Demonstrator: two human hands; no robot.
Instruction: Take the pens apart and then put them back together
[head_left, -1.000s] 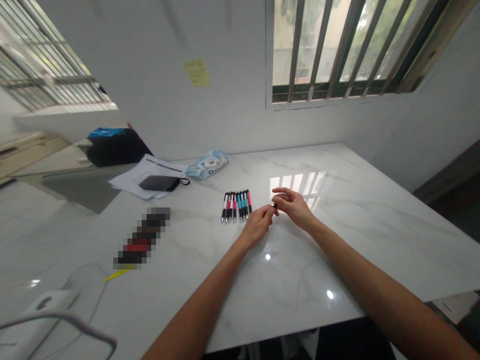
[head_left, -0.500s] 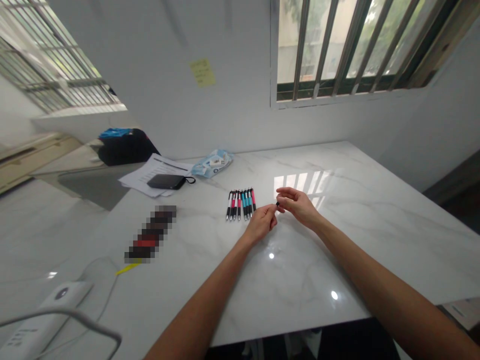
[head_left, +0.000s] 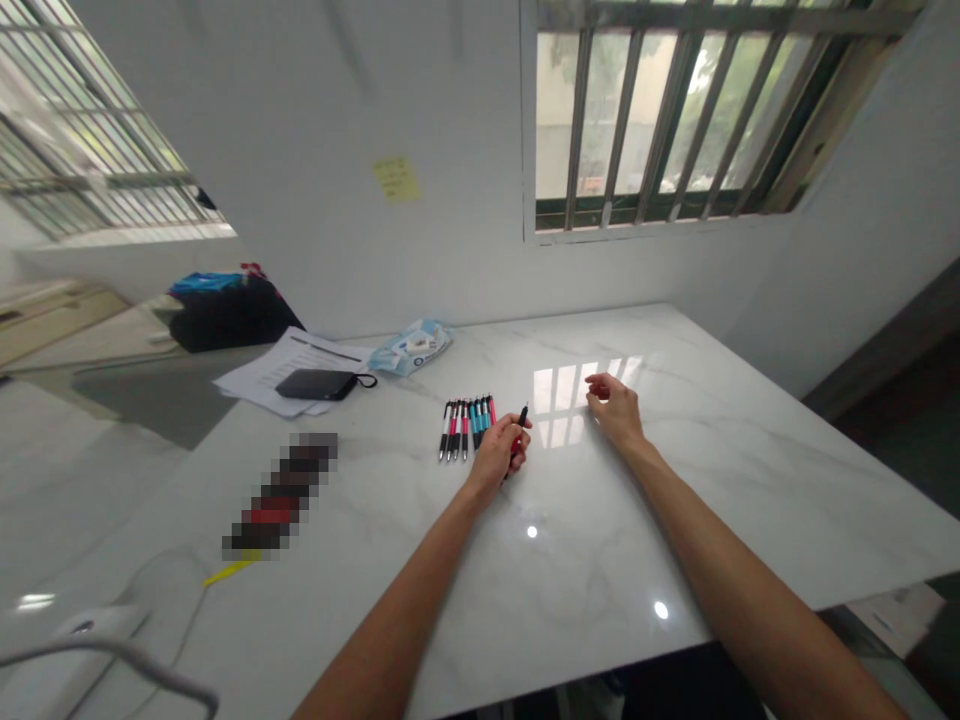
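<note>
My left hand (head_left: 496, 452) is closed around a pen (head_left: 523, 415) with a black tip end and a red part showing between the fingers. The pen stands tilted, and much of its barrel is hidden by the hand. Right beside that hand lies a row of several pens (head_left: 455, 430) with white, pink and turquoise barrels and black grips; the hand covers part of the row's right end. My right hand (head_left: 616, 410) is over the table to the right, apart from the pen, with loosely curved fingers and nothing visible in them.
On the white marble-patterned table (head_left: 585, 560) lie papers (head_left: 255, 375) under a black pouch-like item (head_left: 319, 384) and a blue-white packet (head_left: 412, 347). A blurred-out object (head_left: 281, 500) lies at left, above a power strip (head_left: 67, 650) and a grey cable (head_left: 142, 655).
My right hand has come away from the pen and moved right. The pen in my left hand now points more upward. The whole view has shifted a little.
</note>
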